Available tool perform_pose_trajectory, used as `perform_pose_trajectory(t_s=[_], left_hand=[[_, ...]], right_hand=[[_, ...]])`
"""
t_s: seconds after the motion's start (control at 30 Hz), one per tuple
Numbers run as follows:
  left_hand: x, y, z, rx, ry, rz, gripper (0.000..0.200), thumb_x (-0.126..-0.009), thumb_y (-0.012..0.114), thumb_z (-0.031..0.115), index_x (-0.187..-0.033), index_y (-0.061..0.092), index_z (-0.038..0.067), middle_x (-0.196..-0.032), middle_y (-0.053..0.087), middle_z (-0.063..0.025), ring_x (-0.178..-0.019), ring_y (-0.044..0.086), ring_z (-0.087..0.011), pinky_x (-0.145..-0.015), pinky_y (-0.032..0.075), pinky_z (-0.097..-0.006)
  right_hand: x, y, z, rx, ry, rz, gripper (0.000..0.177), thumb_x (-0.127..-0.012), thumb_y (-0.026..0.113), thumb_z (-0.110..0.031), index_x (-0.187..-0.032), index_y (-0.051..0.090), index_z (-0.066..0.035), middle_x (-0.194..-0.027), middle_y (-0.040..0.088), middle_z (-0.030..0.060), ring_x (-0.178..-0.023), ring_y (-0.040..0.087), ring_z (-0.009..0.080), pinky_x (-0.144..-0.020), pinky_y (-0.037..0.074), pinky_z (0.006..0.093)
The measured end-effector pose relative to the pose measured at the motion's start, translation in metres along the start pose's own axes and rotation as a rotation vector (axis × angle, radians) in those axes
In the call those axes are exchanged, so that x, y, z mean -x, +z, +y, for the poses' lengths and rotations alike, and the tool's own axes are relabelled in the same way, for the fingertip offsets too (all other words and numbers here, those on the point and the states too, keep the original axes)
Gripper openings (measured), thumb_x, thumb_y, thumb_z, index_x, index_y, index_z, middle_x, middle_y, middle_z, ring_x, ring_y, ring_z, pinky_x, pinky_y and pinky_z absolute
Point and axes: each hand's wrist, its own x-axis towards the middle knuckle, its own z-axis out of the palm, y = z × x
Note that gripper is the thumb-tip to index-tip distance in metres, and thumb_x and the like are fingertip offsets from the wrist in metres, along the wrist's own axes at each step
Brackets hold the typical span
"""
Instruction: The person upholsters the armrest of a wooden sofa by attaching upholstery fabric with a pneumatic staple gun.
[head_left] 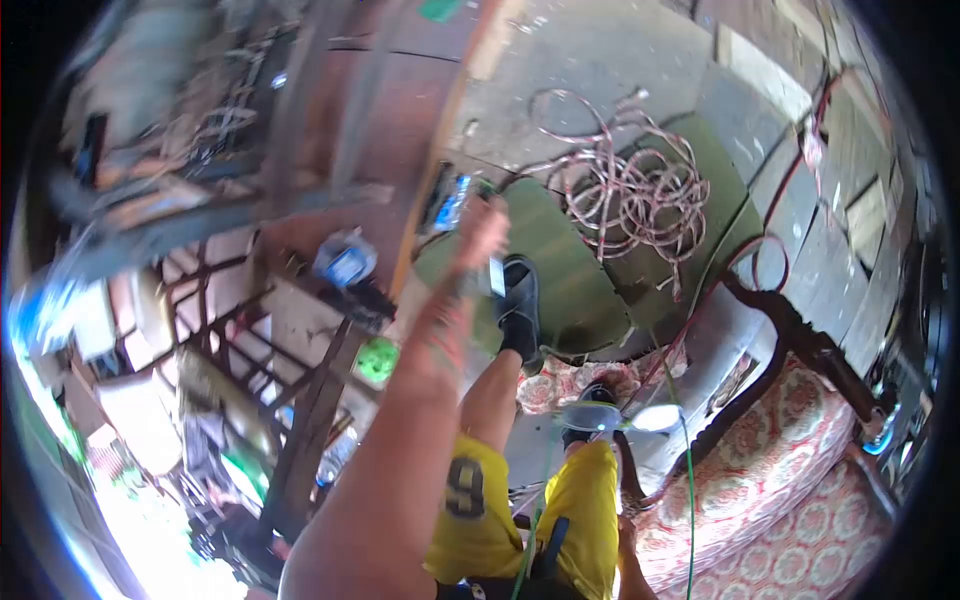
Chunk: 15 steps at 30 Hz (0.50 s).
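My left hand (pixel 483 235) reaches forward over a green panel (pixel 560 270) on the floor, smeared by motion. Just beyond its fingers lies a blue and white packet (pixel 453 203), close to a wooden edge. A small pale flat piece (pixel 497 277) shows right below the hand, beside my dark shoe (pixel 518 300). I cannot tell whether the fingers hold anything. Low in the view, my right hand (pixel 630 565) hangs beside the yellow shorts (pixel 580 520), near the patterned chair, its fingers hidden.
A tangled red and white rope (pixel 640 190) lies on the floor ahead. To the right stands a carved chair with floral upholstery (pixel 770 450). Wooden frames (pixel 250 330) and a clear plastic bag (pixel 347 260) crowd the left. Thin green cords (pixel 690 500) hang in front of me.
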Motion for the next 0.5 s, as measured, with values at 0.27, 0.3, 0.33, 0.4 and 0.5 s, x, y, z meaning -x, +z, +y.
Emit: perform_pose_trajectory(t_s=[0.27, 0.3, 0.33, 0.4, 0.5], left_hand=[[0.441, 0.158, 0.030, 1.019, -0.405, -0.299, 0.035, -0.094, 0.056, 0.045, -0.101, 0.053, 0.011, -0.071, 0.055, -0.0036, -0.055, 0.058, -0.0188, -0.049, 0.051, -0.0375], [0.481, 0.165, 0.027, 1.070, -0.374, -0.263, 0.038, -0.094, 0.056, 0.049, -0.101, 0.053, 0.013, -0.074, 0.056, -0.0035, -0.058, 0.059, -0.0189, -0.052, 0.052, -0.0388], [0.511, 0.169, 0.022, 1.158, -0.414, -0.229, 0.041, -0.094, 0.056, 0.052, -0.102, 0.054, 0.012, -0.075, 0.058, -0.0043, -0.059, 0.060, -0.0204, -0.052, 0.051, -0.0396], [0.568, 0.175, 0.012, 1.317, -0.469, -0.134, 0.044, -0.094, 0.055, 0.053, -0.102, 0.055, 0.010, -0.076, 0.060, -0.0057, -0.059, 0.061, -0.0224, -0.052, 0.051, -0.0407], [0.615, 0.165, -0.011, 1.430, -0.480, 0.047, 0.041, -0.093, 0.054, 0.048, -0.100, 0.056, 0.008, -0.075, 0.060, -0.0073, -0.060, 0.062, -0.0241, -0.053, 0.052, -0.0413]], right_hand=[[0.019, -0.121, -0.131, -0.677, 0.109, -0.498, 0.038, -0.097, 0.056, -0.038, -0.115, 0.061, -0.005, -0.096, 0.066, 0.0074, -0.078, 0.061, 0.0184, -0.067, 0.052, 0.0323], [0.036, -0.134, -0.148, -0.642, 0.133, -0.573, 0.040, -0.097, 0.055, -0.041, -0.114, 0.061, -0.005, -0.093, 0.065, 0.0072, -0.076, 0.061, 0.0186, -0.065, 0.052, 0.0323], [0.052, -0.140, -0.166, -0.589, 0.154, -0.644, 0.043, -0.097, 0.054, -0.044, -0.113, 0.061, -0.005, -0.091, 0.065, 0.0069, -0.073, 0.061, 0.0189, -0.064, 0.051, 0.0324], [0.086, -0.142, -0.189, -0.448, 0.210, -0.759, 0.048, -0.097, 0.052, -0.049, -0.112, 0.060, -0.005, -0.085, 0.063, 0.0064, -0.068, 0.060, 0.0194, -0.060, 0.050, 0.0325], [0.142, -0.113, -0.203, -0.148, 0.307, -0.863, 0.056, -0.096, 0.048, -0.058, -0.110, 0.059, -0.005, -0.077, 0.062, 0.0056, -0.061, 0.059, 0.0201, -0.055, 0.049, 0.0326]])
